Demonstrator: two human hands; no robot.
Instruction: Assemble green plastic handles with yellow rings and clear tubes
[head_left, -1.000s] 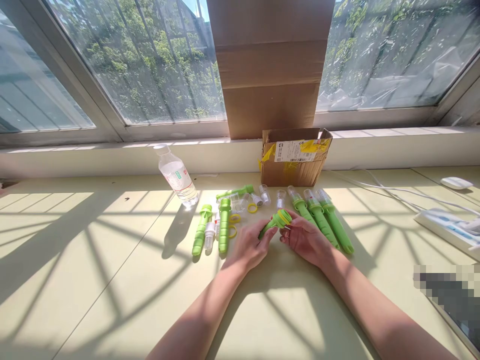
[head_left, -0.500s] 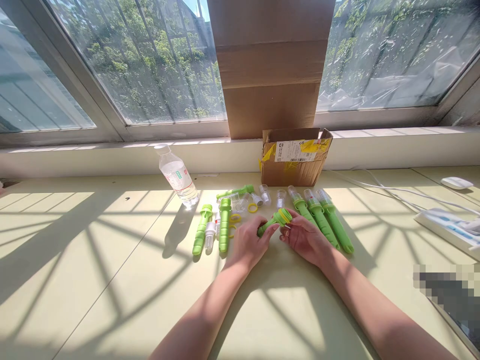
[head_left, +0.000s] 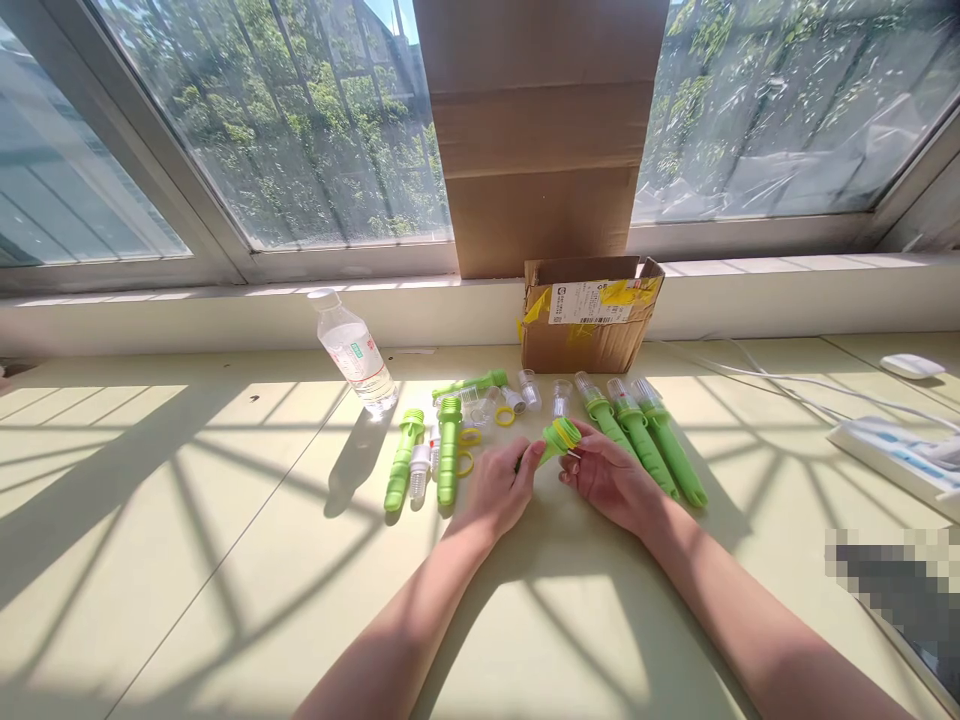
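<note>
A green plastic tube [head_left: 556,440] with a threaded end and a yellow ring [head_left: 568,432] around it is held between my two hands. My left hand [head_left: 501,485] is closed round its lower body, which is mostly hidden. My right hand [head_left: 604,470] pinches the ringed end with its fingertips. Just right of that hand lie several green tubes with clear caps [head_left: 636,425]. To the left, two uncapped green tubes [head_left: 448,455] lie beside a clear threaded piece [head_left: 418,475]. Loose yellow rings [head_left: 505,416] and clear caps [head_left: 561,398] lie beyond my hands.
A water bottle [head_left: 354,355] stands tilted-looking at the left back. An open cardboard box [head_left: 589,335] is against the window ledge. At the right are a white power strip [head_left: 900,460], cables [head_left: 780,378] and a small white case [head_left: 913,367]. A blurred dark object sits at lower right.
The green tube's ringed end has shifted slightly left and tipped more upright. My left hand's grip has moved a little along it; the right hand stays nearly still.
</note>
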